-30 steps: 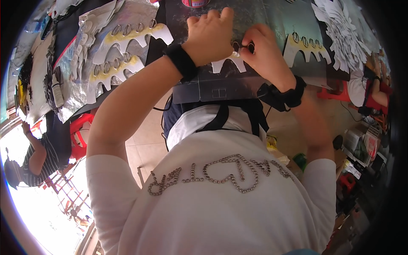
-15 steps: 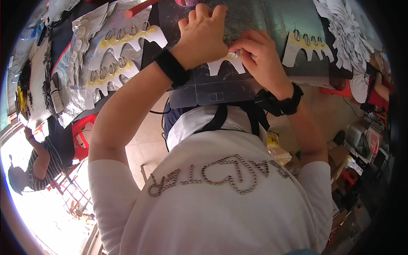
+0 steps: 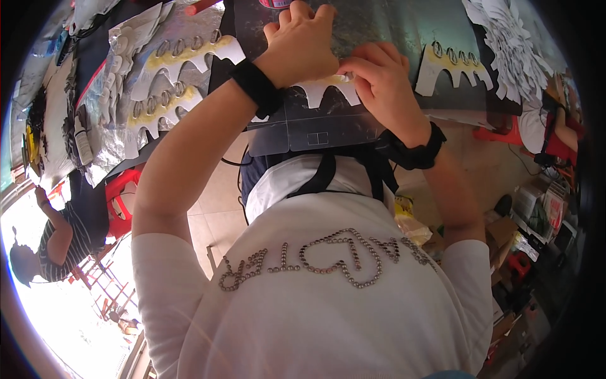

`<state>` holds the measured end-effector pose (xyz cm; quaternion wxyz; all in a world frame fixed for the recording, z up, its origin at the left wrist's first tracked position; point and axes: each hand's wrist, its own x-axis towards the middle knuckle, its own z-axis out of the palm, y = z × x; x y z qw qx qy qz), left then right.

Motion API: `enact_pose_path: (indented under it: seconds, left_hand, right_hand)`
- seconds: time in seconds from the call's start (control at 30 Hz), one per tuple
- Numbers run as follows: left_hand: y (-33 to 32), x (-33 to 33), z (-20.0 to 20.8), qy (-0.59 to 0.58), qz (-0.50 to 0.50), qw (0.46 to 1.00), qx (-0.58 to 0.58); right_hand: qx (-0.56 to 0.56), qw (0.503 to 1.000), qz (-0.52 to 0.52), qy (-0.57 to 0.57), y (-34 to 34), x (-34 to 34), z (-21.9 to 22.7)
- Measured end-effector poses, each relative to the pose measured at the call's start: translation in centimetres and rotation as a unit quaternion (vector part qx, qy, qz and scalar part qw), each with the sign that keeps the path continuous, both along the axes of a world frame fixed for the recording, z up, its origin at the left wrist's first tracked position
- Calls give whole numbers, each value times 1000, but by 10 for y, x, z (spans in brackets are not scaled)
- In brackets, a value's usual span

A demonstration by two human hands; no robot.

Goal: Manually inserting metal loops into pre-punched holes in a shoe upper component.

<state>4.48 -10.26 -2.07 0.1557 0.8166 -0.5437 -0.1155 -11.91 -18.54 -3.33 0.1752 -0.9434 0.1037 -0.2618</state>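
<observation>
A white scalloped piece [image 3: 314, 95] with a yellowish smear along its upper part lies on the dark table in front of me. My left hand [image 3: 302, 47] is back-up over its far left part, fingers bent and closed, their tips hidden. From the right, my right hand [image 3: 386, 82] reaches its right end with thumb and forefinger pinched together. Something small and pale shows at those fingertips, too small to name. Left of my hands lie two similar white pieces, an upper one [image 3: 211, 52] and a lower one [image 3: 151, 117], with metal loops along yellowed edges. Another looped piece [image 3: 432, 71] lies to the right.
A pile of white cut pieces [image 3: 505, 44] covers the far right, and a stack of white pieces [image 3: 123, 54] lies on silvery foil at left. A red can [image 3: 275, 3] stands at the far edge. A clear sheet [image 3: 309, 132] overhangs the near edge. Another person [image 3: 60, 234] is at far left.
The view has shifted slightly. More of the white piece and its yellow smear shows between my hands. A white tip now shows below my left wrist. Both hands stay in nearly the same place.
</observation>
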Motion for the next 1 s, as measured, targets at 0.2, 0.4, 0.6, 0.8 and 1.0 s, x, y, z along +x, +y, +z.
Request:
enact_pose_path:
  seconds: [0.2,0.4,0.6,0.8,1.0]
  left_hand:
    - [12,-6,16,-12,-66,990,-120]
    - [44,-22,36,88,-103,955,-265]
    - [44,-67,4,218,-4,933,-287]
    - [39,-69,-3,193,17,938,-287]
    - [35,-74,-4,118,21,952,-283]
  right_hand:
    - [-3,1000,-6,0,1,0,-1]
    - [-11,1000,-8,-6,-1,-2,-5]
    - [6,1000,-18,-12,4,-2,1]
    - [12,1000,-17,-14,4,-2,0]
    - [22,1000,-10,-15,2,-3,-1]
